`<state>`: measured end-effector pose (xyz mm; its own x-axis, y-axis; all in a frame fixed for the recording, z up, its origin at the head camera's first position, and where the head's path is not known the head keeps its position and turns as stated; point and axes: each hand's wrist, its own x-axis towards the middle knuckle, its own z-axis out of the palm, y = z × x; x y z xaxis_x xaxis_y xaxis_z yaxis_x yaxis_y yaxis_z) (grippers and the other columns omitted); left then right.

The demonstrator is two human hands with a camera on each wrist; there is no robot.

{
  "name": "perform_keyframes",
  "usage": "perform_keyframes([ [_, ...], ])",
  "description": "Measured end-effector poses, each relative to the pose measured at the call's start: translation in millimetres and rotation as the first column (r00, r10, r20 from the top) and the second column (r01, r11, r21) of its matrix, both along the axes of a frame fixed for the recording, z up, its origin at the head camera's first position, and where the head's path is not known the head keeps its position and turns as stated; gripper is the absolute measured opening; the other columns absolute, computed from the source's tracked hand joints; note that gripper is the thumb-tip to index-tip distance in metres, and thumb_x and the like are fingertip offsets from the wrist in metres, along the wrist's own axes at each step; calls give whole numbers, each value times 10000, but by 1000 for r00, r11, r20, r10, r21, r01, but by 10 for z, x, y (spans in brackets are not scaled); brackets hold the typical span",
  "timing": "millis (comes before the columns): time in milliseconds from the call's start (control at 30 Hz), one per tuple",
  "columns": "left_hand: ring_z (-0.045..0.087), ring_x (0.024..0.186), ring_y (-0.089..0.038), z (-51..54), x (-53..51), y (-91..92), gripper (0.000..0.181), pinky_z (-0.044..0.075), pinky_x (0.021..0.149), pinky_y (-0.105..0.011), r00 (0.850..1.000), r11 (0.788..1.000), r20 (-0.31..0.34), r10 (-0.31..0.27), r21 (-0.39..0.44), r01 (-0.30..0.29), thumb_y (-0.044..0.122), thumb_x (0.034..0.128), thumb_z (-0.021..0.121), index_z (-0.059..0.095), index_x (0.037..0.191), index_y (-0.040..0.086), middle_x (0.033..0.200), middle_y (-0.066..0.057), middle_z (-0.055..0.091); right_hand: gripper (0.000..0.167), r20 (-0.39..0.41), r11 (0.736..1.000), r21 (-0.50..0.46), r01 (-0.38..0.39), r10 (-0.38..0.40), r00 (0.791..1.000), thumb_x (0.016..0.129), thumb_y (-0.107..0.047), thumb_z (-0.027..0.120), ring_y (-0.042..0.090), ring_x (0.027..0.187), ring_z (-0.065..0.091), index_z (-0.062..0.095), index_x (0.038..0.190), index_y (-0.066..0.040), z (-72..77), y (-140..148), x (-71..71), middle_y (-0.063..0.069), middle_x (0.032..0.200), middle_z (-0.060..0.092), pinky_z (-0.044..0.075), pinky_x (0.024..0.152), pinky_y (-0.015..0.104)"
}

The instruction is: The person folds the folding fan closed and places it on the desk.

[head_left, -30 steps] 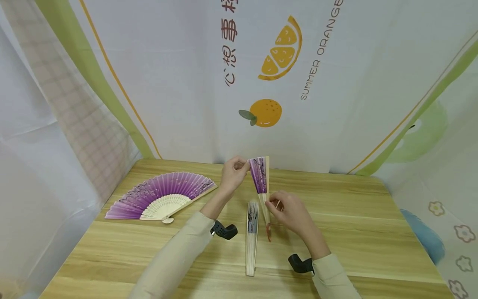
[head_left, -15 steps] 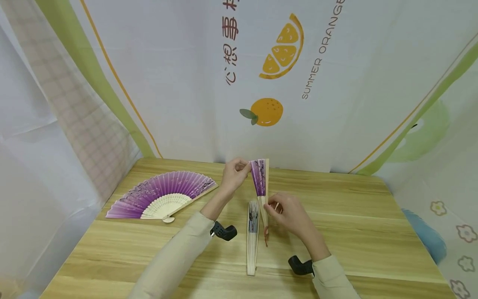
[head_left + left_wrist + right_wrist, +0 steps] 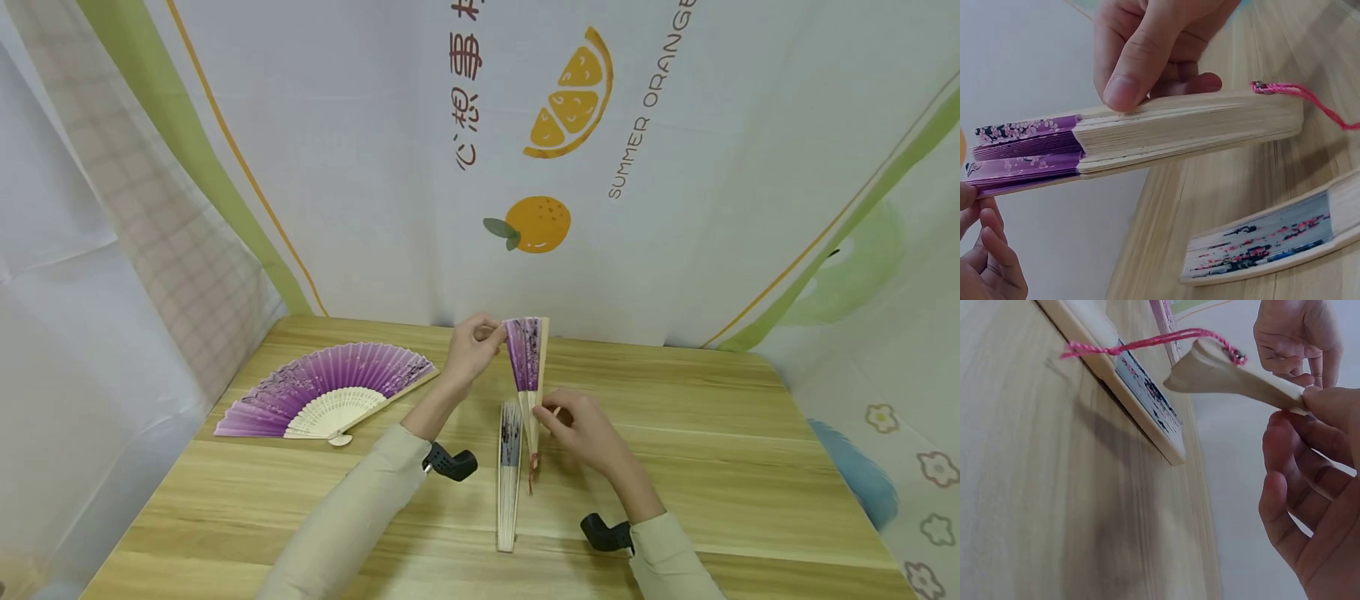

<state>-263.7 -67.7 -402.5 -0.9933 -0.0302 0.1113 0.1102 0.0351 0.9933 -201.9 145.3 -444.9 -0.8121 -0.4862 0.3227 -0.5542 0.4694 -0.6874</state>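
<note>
Both hands hold a partly spread purple folding fan (image 3: 527, 358) above the table. With thumb and fingers, my left hand (image 3: 472, 350) pinches the upper left edge of its purple leaf. The right hand (image 3: 581, 425) pinches the pale ribs lower down, as the right wrist view also shows. A pink cord (image 3: 1322, 103) hangs from the rib end. Beneath, a folded fan with a grey-blue flowered leaf (image 3: 508, 475) lies on the wooden table. To the left, a second purple folding fan (image 3: 330, 396) lies fully spread.
The wooden table (image 3: 712, 467) reaches back to a white curtain (image 3: 360, 167) printed with oranges. Black wrist cameras (image 3: 452, 462) sit at both cuffs. A blue shape (image 3: 855, 471) shows beyond the table's right edge.
The held fan has shifted and turned slightly, and its pink cord now hangs further left. Both hands keep their pinch on it. The two fans on the table stay put.
</note>
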Motion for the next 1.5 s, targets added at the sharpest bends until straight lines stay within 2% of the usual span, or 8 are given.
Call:
perform_keyframes([
  [233, 590, 695, -132, 25, 45, 17, 139, 457, 570, -223, 999, 999, 19, -37, 15, 37, 92, 1010, 642, 683, 1050, -35, 897, -106, 710, 151, 111, 994, -102, -27, 39, 993, 1039, -158, 618, 367, 597, 614, 702, 953, -67, -23, 12, 7, 125, 747, 628, 483, 505, 280],
  [433, 604, 785, -150, -18, 121, 36, 197, 535, 668, -304, 987, 989, 97, -131, -62, 137, 147, 1035, 622, 689, 1135, -9, 993, -111, 711, 150, 123, 992, -126, -18, 34, 992, 1045, -133, 606, 370, 590, 610, 693, 954, -51, -41, 17, 21, 138, 745, 626, 484, 503, 290],
  [567, 618, 798, -198, -86, 186, 29, 178, 561, 706, -377, 972, 967, 110, -207, -130, 221, 125, 1028, 630, 696, 1122, -12, 983, -132, 709, 154, 144, 991, -127, 32, -13, 990, 1047, -138, 602, 366, 589, 610, 695, 957, -56, -30, 24, 26, 149, 739, 637, 453, 486, 273],
  [800, 653, 780, -323, -204, 280, 19, 143, 574, 660, -407, 932, 906, 98, -348, -222, 361, 70, 1014, 629, 678, 1086, -43, 920, -125, 709, 140, 119, 991, -124, 49, -34, 992, 1033, -140, 628, 186, 579, 614, 698, 964, -41, -16, 32, 7, 61, 761, 641, 470, 490, 284],
  [1033, 607, 636, -224, -243, 307, 26, 114, 544, 594, -358, 945, 917, 27, -327, -232, 324, 38, 987, 650, 672, 1046, -56, 939, -188, 714, 138, 119, 990, -101, 103, -91, 989, 1020, -169, 655, 266, 604, 623, 711, 962, -57, 6, 51, 11, 81, 788, 662, 480, 500, 282],
  [1167, 627, 647, -323, -238, 317, 28, 63, 527, 569, -312, 956, 927, 15, -292, -240, 287, 12, 969, 658, 675, 999, -40, 917, -205, 713, 152, 92, 992, -81, 99, -92, 992, 1025, -179, 647, 339, 618, 622, 717, 969, -57, 20, 67, -1, 102, 785, 664, 479, 501, 287],
  [1300, 653, 752, -406, -250, 325, 39, 50, 505, 575, -255, 959, 924, -11, -284, -271, 270, 4, 950, 671, 676, 972, -41, 867, -163, 710, 167, 42, 997, -22, 70, -69, 997, 1022, -207, 654, 256, 609, 621, 719, 990, -57, 45, 57, -13, 30, 793, 653, 508, 531, 295],
  [1500, 668, 827, -367, -262, 322, 65, 49, 510, 625, -251, 962, 922, -28, -270, -294, 250, 18, 941, 683, 686, 952, -30, 834, -76, 699, 148, -73, 991, 86, 100, -94, 993, 1005, -211, 679, 107, 670, 595, 734, 975, -77, 82, 20, -12, -43, 843, 653, 525, 610, 283],
])
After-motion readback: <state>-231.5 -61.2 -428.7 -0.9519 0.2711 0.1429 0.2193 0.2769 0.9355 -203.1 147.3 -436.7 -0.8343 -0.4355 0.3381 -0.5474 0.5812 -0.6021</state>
